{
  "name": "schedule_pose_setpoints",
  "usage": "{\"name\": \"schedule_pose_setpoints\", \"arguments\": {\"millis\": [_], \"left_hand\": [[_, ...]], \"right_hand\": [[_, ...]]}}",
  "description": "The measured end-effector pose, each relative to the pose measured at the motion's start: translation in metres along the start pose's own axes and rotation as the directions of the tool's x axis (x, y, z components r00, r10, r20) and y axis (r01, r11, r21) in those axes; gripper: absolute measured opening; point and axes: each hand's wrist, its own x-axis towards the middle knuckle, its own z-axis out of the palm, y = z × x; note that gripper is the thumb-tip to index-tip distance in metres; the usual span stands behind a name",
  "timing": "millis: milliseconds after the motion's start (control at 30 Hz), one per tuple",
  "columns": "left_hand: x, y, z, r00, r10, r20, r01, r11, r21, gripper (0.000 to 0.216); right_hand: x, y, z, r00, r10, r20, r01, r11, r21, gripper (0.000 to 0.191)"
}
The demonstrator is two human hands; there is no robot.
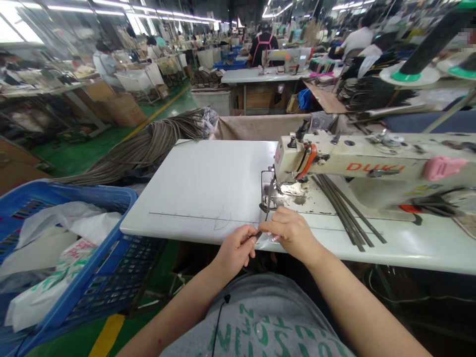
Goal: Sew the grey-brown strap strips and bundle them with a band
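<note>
At the front edge of the white sewing table (208, 188), my left hand (235, 250) and my right hand (292, 233) meet, both pinched on a thin dark strip (265, 210) that runs up toward the needle of the sewing machine (372, 166). The left fingers are curled round the strip's near end. My right fingers press together on it just in front of the needle plate (286, 196). Most of the strip is hidden by my fingers.
Several long dark strips (344, 210) lie on the table under the machine arm. A blue basket (85, 258) with white bags stands at the left. A big bundle of grey-brown strips (148, 144) lies behind the table. Other people work at tables farther back.
</note>
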Motion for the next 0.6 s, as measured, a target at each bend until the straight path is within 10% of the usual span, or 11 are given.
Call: {"name": "schedule_pose_setpoints", "arguments": {"millis": [233, 600], "left_hand": [[0.001, 0.003, -0.003, 0.999, -0.05, 0.005, 0.05, 0.987, -0.151, 0.033], [0.0, 0.003, 0.003, 0.997, -0.013, 0.082, 0.043, 0.928, -0.371, 0.029]], "right_hand": [[-0.007, -0.008, 0.0, 0.986, -0.167, 0.007, 0.163, 0.948, -0.274, 0.029], [-0.007, -0.012, 0.012, 0.996, 0.036, -0.087, -0.051, 0.983, -0.174, 0.036]]}}
